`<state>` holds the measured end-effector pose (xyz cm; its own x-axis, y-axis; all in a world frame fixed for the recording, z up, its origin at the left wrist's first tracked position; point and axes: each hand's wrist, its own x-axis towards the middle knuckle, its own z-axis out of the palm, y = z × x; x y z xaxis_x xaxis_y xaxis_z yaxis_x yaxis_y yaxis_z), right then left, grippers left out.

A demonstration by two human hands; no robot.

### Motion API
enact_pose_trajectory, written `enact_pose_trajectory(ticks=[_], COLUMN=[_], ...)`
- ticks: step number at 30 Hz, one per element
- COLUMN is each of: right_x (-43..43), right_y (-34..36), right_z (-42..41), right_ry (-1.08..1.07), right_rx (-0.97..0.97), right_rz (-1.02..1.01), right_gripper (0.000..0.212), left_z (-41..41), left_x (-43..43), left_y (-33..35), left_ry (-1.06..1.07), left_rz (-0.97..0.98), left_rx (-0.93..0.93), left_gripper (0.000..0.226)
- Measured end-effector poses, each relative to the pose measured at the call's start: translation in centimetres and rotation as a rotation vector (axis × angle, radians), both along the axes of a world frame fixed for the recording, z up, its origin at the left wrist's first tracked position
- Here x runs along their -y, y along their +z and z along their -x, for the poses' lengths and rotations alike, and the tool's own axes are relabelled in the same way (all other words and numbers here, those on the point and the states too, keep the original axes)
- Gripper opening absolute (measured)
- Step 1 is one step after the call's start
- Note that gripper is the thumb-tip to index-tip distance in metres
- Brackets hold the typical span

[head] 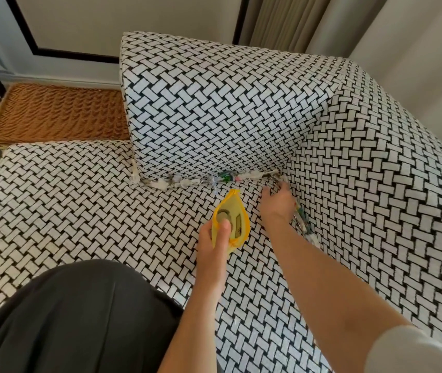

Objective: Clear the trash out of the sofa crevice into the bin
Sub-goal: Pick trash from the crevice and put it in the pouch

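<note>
Hidden along the sofa crevice
At the foot of the back cushion (pixel 214 109) the trash (pixel 225 177) is a line of scraps too small to name; at the cushion's right corner the right hand (pixel 277 204) shows only its back, its fingertips out of sight; in front of the cushion the left hand (pixel 211 249) covers the lower end of the yellow pouch (pixel 238 208); the cushion's left end hides part of the wicker basket (pixel 53 114)

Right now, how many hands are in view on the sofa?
2. The left hand holds a yellow pouch; the right hand reaches into the corner of the crevice, where trash is wedged. No others show.
</note>
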<state>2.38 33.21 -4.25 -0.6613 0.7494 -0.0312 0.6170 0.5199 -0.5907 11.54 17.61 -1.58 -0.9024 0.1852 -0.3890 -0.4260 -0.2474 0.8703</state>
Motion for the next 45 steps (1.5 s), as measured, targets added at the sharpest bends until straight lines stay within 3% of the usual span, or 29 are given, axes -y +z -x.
enact_pose_trajectory(ticks=[3,9,14,22,28,33,38,45], right_x=[-0.9,-2.7,-3.0,-2.9,-3.1,-2.0,-1.2,-1.9], right_y=[0.2,0.5,1.4,0.6,1.6,0.6,0.1,0.0], right_z=[1.0,2.4,3.1,1.8,2.4,1.3,0.4,1.1], right_ry=[-0.045,-0.021,0.072,0.065,0.115,0.052,0.04,-0.054], right_rx=[0.021,0.096,0.207,0.126,0.257,0.144,0.038,0.044], right_rz=[0.058,0.192,0.192,0.189,0.164,0.036,-0.033,0.111], right_gripper=[0.042,0.03,0.032,0.033,0.035,0.031,0.031,0.031], left_z=[0.6,0.9,0.8,0.8,0.8,0.7,0.6,0.7], left_x=[0.0,0.0,0.2,0.3,0.3,0.3,0.3,0.3], left_y=[-0.1,-0.2,-0.1,0.6,0.5,0.7,0.7,0.3], left_ry=[0.004,-0.009,-0.007,0.018,0.028,-0.009,-0.005,0.005], left_rz=[-0.031,-0.051,-0.039,-0.103,-0.126,-0.092,-0.096,-0.104], left_rx=[0.006,-0.009,-0.035,0.003,0.027,0.018,0.002,0.005], left_gripper=[0.019,0.026,0.04,0.033,0.032,0.022,0.028,0.031])
